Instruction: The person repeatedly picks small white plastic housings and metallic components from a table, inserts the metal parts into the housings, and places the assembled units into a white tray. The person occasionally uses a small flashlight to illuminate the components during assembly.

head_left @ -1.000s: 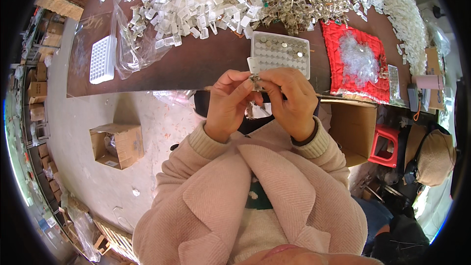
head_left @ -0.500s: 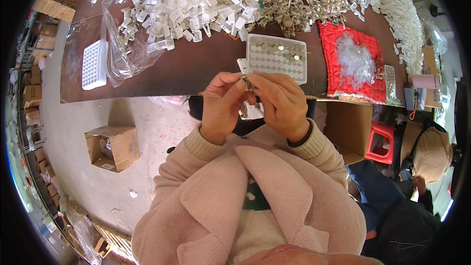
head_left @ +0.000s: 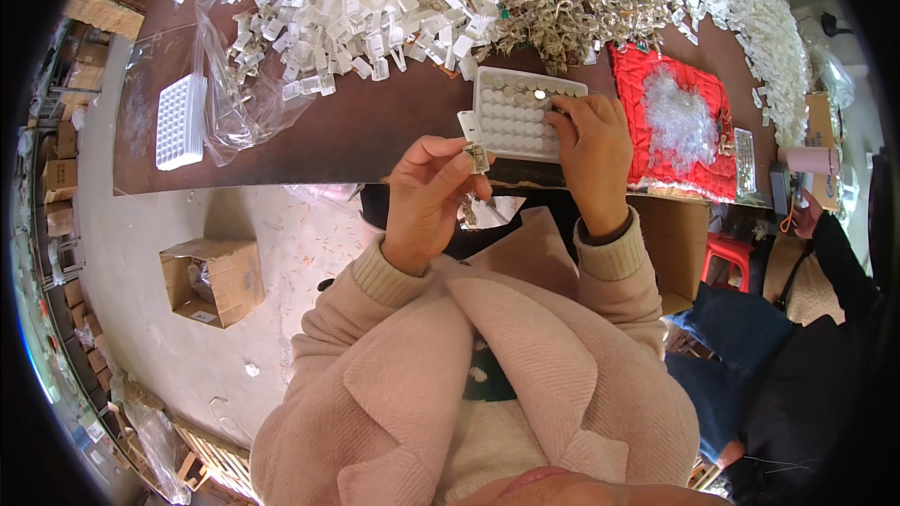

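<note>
Right hand (head_left: 598,145) moved to tray (head_left: 520,151), can't tell grip; left grip (head_left: 424,193) clamped on casing (head_left: 480,161).

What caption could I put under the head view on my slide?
Left hand holding a small white piece, right hand at a tray of round silvery discs.

The left hand (head_left: 424,201) is pinching between thumb and fingertips, its lower fingers curling underneath. The right hand (head_left: 597,155) is arching slightly farther forward, fingers bending leftward. The left forearm (head_left: 370,286) is angling inward, the right forearm (head_left: 621,267) nearly straight ahead.
</note>
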Demonstrator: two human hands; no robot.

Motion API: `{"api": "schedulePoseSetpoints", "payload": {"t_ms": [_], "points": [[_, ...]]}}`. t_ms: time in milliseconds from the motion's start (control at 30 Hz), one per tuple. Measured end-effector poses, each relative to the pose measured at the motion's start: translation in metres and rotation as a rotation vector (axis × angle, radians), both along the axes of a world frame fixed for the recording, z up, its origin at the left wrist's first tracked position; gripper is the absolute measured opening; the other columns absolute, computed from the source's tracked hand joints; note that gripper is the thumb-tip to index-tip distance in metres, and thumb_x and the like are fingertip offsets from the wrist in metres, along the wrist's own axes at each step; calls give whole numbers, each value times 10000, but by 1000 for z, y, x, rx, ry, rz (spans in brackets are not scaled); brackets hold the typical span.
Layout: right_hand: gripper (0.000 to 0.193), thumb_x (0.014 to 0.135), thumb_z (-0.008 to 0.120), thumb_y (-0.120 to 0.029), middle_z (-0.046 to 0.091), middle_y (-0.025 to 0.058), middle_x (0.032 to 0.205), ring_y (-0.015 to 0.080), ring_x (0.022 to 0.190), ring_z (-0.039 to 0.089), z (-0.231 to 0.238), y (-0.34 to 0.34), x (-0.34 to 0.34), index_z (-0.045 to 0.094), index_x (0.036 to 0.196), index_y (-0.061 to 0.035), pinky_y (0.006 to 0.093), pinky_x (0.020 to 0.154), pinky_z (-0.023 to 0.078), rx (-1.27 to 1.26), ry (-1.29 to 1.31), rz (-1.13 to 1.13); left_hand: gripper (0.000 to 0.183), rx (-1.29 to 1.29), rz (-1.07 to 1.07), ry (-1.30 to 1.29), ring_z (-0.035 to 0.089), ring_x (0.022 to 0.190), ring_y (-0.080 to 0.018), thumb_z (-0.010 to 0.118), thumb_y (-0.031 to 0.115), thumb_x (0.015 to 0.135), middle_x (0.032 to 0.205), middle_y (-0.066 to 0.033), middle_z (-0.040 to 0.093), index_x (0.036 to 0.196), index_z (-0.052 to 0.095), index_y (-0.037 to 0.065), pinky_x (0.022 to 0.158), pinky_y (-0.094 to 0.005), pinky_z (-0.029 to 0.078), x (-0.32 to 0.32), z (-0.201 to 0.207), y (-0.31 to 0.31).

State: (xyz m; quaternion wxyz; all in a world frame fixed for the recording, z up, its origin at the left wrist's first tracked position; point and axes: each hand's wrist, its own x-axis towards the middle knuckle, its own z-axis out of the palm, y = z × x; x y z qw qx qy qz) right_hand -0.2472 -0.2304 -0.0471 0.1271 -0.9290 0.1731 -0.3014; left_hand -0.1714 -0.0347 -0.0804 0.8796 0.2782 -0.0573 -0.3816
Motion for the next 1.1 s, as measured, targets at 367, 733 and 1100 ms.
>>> {"api": "schedulePoseSetpoints", "payload": {"t_ms": [367,733,1100], "points": [[150,809,723,62,696,111,892,225,744,667,27,45,-6,699,938,-11,298,683,531,404,-197,314,144,-59,-51,-24,680,768,-221,608,17,970,1030,-169,693,1112,614,42,688,-331,575,-5,6,-3],[187,783,717,69,689,96,840,251,733,672,33,57,-10,696,944,-24,327,655,537,433,-198,384,133,-32,-50,-60,689,760,-229,633,0,951,986,-127,690,1082,630,24,668,-325,577,-7,10,5],[245,815,724,16,678,135,1036,280,882,667,21,65,-26,714,1060,6,338,763,542,564,-236,497,126,-19,-4,-59,681,739,-187,639,34,956,1005,-118,704,1081,651,47,658,-287,573,-15,5,5]]}}
